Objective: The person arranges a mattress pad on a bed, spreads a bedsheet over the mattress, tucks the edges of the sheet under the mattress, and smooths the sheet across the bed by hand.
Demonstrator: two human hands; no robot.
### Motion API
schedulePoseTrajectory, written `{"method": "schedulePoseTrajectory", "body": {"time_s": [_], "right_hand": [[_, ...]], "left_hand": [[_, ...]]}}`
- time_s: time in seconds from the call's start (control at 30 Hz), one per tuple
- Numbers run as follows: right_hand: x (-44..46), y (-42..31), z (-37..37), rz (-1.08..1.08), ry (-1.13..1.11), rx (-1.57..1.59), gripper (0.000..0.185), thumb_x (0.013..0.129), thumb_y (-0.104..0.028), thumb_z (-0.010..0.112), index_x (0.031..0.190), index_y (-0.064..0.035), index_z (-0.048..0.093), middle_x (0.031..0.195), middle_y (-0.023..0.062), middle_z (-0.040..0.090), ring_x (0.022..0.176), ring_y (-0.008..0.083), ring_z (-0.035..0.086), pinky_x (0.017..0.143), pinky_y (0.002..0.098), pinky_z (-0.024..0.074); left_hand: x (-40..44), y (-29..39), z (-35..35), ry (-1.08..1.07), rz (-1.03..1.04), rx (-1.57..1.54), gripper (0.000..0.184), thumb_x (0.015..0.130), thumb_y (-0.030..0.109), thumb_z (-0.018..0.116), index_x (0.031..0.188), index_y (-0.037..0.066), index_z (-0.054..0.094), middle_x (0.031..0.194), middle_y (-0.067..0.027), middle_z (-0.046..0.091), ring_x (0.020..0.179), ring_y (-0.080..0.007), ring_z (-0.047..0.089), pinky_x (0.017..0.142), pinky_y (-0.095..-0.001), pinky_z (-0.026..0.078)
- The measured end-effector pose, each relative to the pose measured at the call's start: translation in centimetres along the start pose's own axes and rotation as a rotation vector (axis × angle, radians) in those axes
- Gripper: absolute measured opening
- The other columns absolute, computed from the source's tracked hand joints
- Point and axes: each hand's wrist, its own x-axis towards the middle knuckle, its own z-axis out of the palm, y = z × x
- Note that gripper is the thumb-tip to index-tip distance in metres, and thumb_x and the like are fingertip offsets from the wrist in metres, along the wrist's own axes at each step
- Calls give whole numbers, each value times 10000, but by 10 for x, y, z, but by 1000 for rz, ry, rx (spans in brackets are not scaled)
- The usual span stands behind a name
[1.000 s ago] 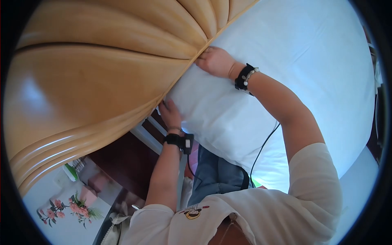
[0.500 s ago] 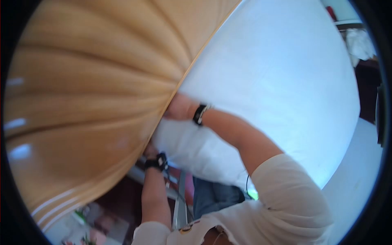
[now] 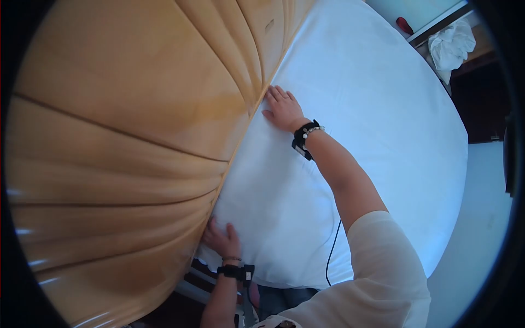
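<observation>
A white sheet [image 3: 377, 115] covers a bed that meets a pleated tan headboard [image 3: 136, 131] along a slanting seam. My right hand [image 3: 285, 111] lies on the sheet with its fingers stretched out, the tips touching or very close to the headboard's edge. Lower down, near the bed's corner, my left hand [image 3: 221, 239] rests on the sheet with thumb and fingers apart, its fingertips beside the same edge. Neither hand holds anything that I can see. Both wrists carry black straps with small devices.
A thin black cable [image 3: 332, 252] runs over the sheet near my right arm. Crumpled white cloth [image 3: 451, 45] lies on dark furniture at the upper right, not far from a small red object [image 3: 403, 25]. Pale floor [image 3: 481, 202] shows at the right.
My right hand has moved up along the seam, and its fingers have come out from the gap by the headboard. My left hand has moved down, its fingers now showing. The sheet there looks flatter.
</observation>
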Motion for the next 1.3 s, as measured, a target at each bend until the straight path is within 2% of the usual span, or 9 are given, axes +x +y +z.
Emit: {"method": "schedulePoseTrajectory", "body": {"time_s": [0.13, 0.27, 0.33, 0.47, 0.63, 0.8, 0.83, 1.07, 1.3], "right_hand": [[22, 7, 12, -61, -135, -97, 560, 873, -352, 495, 1328, -40, 401, 1423, 116, 349, 1341, 250, 279, 1095, 410, 220], [35, 19, 6, -129, -56, -151, 594, 879, -419, 445, 1315, -16, 428, 1400, 131, 382, 1337, 246, 286, 1100, 387, 205], [38, 17, -4, -130, -188, -110, 598, 874, -425, 455, 1308, -14, 439, 1392, 137, 392, 1333, 249, 294, 1100, 384, 206], [47, 20, -8, -197, -273, -104, 517, 866, -428, 464, 1270, -109, 517, 1350, 86, 456, 1292, 247, 351, 1097, 403, 208], [52, 9, -3, -183, -333, -157, 465, 869, -391, 468, 1256, -142, 535, 1345, 69, 463, 1277, 244, 366, 1076, 417, 239], [51, -8, 15, 37, -92, -37, 398, 854, -277, 497, 1197, -87, 570, 1275, 106, 520, 1288, 264, 347, 1062, 414, 259], [40, -9, 26, 41, 167, -3, 368, 840, -225, 509, 1151, -43, 584, 1213, 146, 548, 1275, 279, 362, 1059, 394, 279], [20, -16, 25, -234, 132, 115, 337, 825, -203, 532, 1113, -37, 590, 1176, 149, 561, 1099, 294, 522, 1011, 377, 353], [34, -25, 4, -182, -140, 168, 377, 806, -264, 555, 1134, -80, 580, 1161, 120, 581, 1125, 275, 497, 1005, 398, 339]], "left_hand": [[7, 14, 17, -54, 171, 182, 652, 740, 293, 556, 1315, 50, 368, 1324, -194, 380, 1250, -397, 302, 1031, -534, 193], [12, 25, 14, -108, 150, 197, 671, 739, 291, 552, 1329, 51, 340, 1360, -190, 333, 1272, -387, 269, 1044, -555, 151], [10, 22, 20, -93, 118, 254, 703, 714, 323, 574, 1326, 64, 345, 1361, -184, 335, 1261, -374, 287, 1039, -574, 166], [7, 20, 22, -122, 132, 249, 695, 728, 295, 565, 1326, 36, 324, 1367, -193, 315, 1281, -391, 245, 1060, -566, 123], [4, 21, 17, -134, 136, 282, 713, 711, 313, 577, 1315, 32, 322, 1362, -207, 314, 1267, -397, 256, 1058, -567, 127], [14, 29, 14, -66, 186, 302, 713, 702, 318, 582, 1305, 36, 327, 1356, -207, 320, 1255, -396, 271, 1051, -568, 149], [15, 28, 14, -44, 195, 294, 718, 686, 330, 593, 1297, 49, 343, 1346, -197, 333, 1241, -389, 288, 1043, -576, 158], [10, 24, 18, -55, 173, 288, 740, 667, 356, 612, 1296, 65, 352, 1298, -180, 365, 1237, -383, 300, 1034, -586, 167], [9, 24, 15, -126, 115, 261, 755, 667, 354, 617, 1306, 69, 334, 1323, -194, 344, 1249, -389, 288, 1039, -595, 153]]}}
